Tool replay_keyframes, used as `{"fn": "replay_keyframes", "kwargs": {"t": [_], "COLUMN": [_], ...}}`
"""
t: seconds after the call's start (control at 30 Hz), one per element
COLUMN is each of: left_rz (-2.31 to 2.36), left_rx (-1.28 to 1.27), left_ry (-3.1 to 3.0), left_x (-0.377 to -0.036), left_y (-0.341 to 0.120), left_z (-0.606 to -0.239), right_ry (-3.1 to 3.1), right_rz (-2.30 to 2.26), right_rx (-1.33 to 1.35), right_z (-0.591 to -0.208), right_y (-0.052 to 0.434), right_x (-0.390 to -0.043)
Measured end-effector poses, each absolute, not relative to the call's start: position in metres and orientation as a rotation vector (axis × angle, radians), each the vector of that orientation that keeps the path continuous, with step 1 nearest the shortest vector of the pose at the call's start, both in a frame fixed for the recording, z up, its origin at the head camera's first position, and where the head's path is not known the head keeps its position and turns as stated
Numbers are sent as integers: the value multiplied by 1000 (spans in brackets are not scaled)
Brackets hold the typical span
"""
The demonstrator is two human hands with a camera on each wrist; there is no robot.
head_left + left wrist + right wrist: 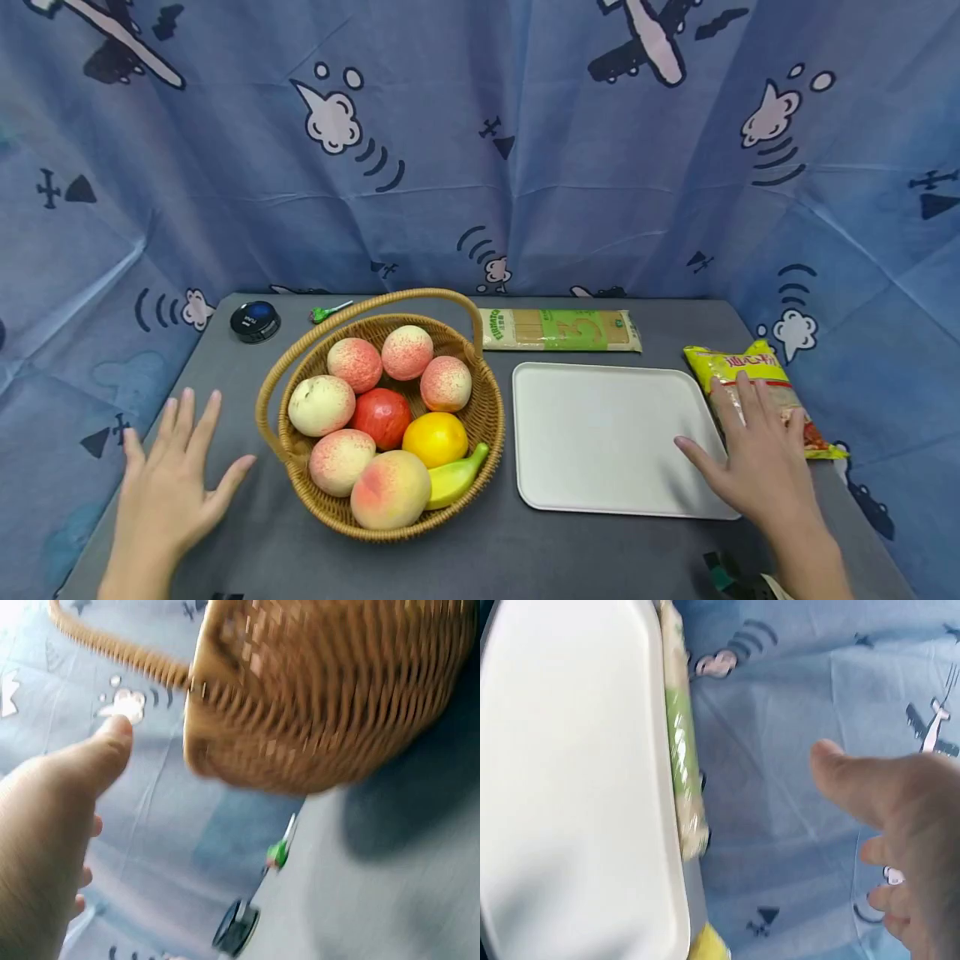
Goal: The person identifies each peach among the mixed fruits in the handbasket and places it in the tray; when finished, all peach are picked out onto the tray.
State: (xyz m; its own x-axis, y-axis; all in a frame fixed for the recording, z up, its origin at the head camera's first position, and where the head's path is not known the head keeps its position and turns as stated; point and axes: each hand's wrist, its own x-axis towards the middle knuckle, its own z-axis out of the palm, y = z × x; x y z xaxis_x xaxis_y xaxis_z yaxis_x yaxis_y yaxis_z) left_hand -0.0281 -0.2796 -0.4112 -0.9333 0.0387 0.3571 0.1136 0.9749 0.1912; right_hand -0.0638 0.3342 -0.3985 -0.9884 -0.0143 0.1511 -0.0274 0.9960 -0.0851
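Note:
My left hand (176, 479) hovers flat over the grey table, fingers spread, just left of a wicker basket (330, 508) and holding nothing. The basket holds several peaches (354, 363), a red apple (382, 415), an orange (435, 438) and a banana (456, 475). My right hand (753, 454) is open, with fingers over the right edge of a white tray (600, 433) and a yellow snack bag (738, 367). In the left wrist view my thumb (105, 750) is near the basket wall (330, 697). The right wrist view shows the tray (570, 787) and my thumb (847, 776).
A green-and-tan noodle packet (558, 329) lies behind the tray. A black round object (255, 321) and a small green item (324, 313) sit at the back left. A blue patterned cloth (480, 150) surrounds the table on three sides.

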Motion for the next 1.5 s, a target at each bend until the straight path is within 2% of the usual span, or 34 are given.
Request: {"fn": "replay_keyframes", "kwargs": {"t": [0.37, 0.5, 0.77, 1.13, 1.5], "left_rz": [-967, -1026, -1050, -1078, -1102], "left_rx": [-391, -461, -441, -431, -437], "left_ry": [-2442, -2416, -2413, -2423, -2435], "left_x": [-18, -18, -20, -16, -16], "left_y": [-239, -235, -234, -236, -231], "left_z": [-422, -426, -432, -439, -439], "right_ry": [-2722, -2647, -2613, -2553, -2811], "right_rz": [744, 868, 1146, 1264, 1182], "right_rx": [452, 630, 1009, 1527, 1606], "right_z": [-378, -371, -346, -317, -329], "right_y": [267, 242, 188, 95, 29], "right_x": [-66, -71, -88, -140, -195]}}
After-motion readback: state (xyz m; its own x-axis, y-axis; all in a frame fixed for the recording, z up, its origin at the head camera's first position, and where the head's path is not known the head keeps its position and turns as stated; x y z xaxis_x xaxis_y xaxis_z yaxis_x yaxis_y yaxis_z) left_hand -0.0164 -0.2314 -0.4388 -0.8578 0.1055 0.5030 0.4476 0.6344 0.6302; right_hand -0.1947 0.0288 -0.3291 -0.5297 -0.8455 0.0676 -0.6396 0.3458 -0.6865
